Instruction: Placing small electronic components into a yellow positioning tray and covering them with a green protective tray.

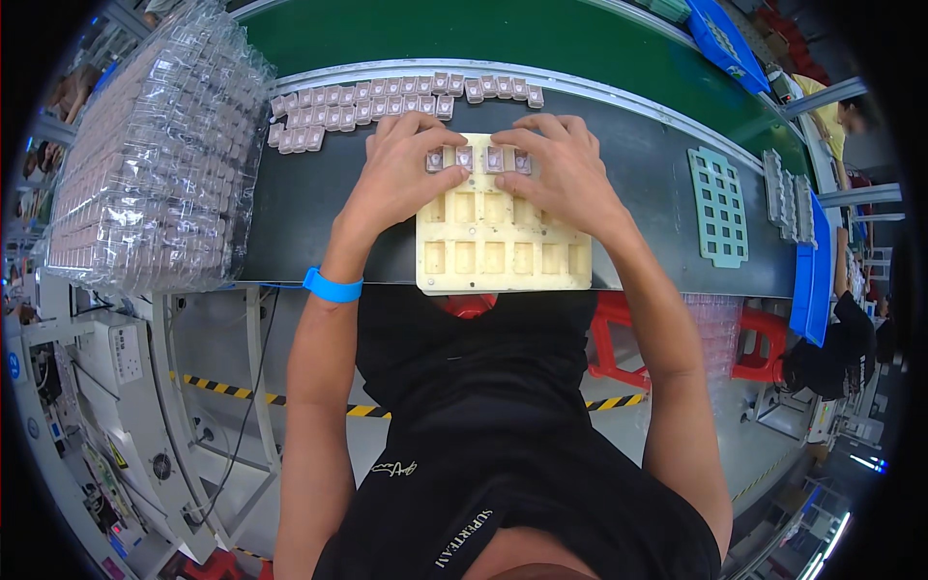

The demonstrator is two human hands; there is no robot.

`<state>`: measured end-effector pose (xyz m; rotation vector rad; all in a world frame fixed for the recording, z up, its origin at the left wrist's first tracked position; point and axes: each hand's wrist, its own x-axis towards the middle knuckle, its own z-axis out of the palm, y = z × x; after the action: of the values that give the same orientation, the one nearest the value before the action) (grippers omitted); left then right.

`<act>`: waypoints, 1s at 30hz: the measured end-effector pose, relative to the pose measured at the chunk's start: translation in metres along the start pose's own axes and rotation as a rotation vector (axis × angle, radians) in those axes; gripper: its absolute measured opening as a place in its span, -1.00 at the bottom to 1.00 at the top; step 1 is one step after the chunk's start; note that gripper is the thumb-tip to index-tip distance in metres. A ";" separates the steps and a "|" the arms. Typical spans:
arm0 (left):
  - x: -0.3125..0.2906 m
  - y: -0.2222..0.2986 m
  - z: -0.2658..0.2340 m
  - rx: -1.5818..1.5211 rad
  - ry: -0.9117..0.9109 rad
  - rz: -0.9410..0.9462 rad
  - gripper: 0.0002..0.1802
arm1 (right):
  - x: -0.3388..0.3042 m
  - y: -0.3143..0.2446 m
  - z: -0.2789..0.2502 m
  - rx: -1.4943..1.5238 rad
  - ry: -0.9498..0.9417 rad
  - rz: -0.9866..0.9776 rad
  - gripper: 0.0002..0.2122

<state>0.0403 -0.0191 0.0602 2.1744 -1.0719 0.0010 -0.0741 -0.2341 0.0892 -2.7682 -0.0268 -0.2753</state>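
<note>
A cream-coloured tray with rows of square pockets lies at the front edge of the dark table. My left hand is at its far left corner, thumb and fingers closed about two small pinkish square pieces at the far row. On the far right side, my right hand grips two more such square pieces the same way. Whether these pieces sit fully down in their pockets I cannot tell. The pockets in the nearest row hold nothing. Several loose pinkish pieces stand in rows beyond my hands.
A tall stack of clear plastic trays full of pinkish pieces, wrapped in film, stands at left. To the right lie a pale green frame with square holes and grey strips. Behind runs a green conveyor belt; blue bins stand far right.
</note>
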 end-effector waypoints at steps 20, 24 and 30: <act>0.134 -0.017 0.019 0.623 -0.327 0.047 -0.44 | 0.103 0.100 0.017 0.008 -0.163 -0.043 -0.41; 0.141 -0.036 0.019 0.580 -0.346 0.065 -0.49 | 0.109 0.103 0.022 -0.025 -0.128 -0.077 -0.44; 0.142 -0.036 0.023 0.532 -0.298 0.099 -0.54 | 0.109 0.103 0.025 0.037 -0.108 -0.056 -0.45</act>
<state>0.1518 -0.1165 0.0629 2.6483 -1.4791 0.0084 0.0427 -0.3234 0.0516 -2.7460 -0.1362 -0.1374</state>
